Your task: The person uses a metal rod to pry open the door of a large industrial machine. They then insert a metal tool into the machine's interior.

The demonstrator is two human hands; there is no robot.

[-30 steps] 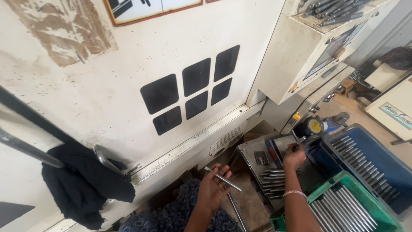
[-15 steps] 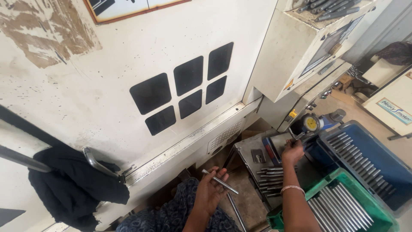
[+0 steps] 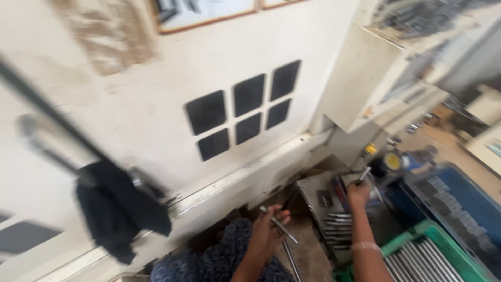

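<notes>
My left hand [image 3: 266, 234] grips a thin metal rod [image 3: 279, 224] that slants down to the right, low in the view near the base of a big white machine door [image 3: 156, 120]. My right hand [image 3: 358, 194] is raised over a grey metal tray [image 3: 313, 196] and holds a second short metal rod [image 3: 364, 175] pointing up to the right. More rods [image 3: 336, 224] lie side by side in that tray just below my right hand. The view is blurred by motion.
A dark cloth [image 3: 117, 209] hangs from a handle on the door at the left. A green crate [image 3: 443, 258] of metal rods sits at the bottom right, a blue crate [image 3: 459, 209] of rods beyond it. A beige control cabinet [image 3: 365, 78] juts out at upper right.
The view has swung, shifting the door and cloth rightward in frame. My right hand has lifted off the tray with a short rod in it. My left hand keeps its rod.
</notes>
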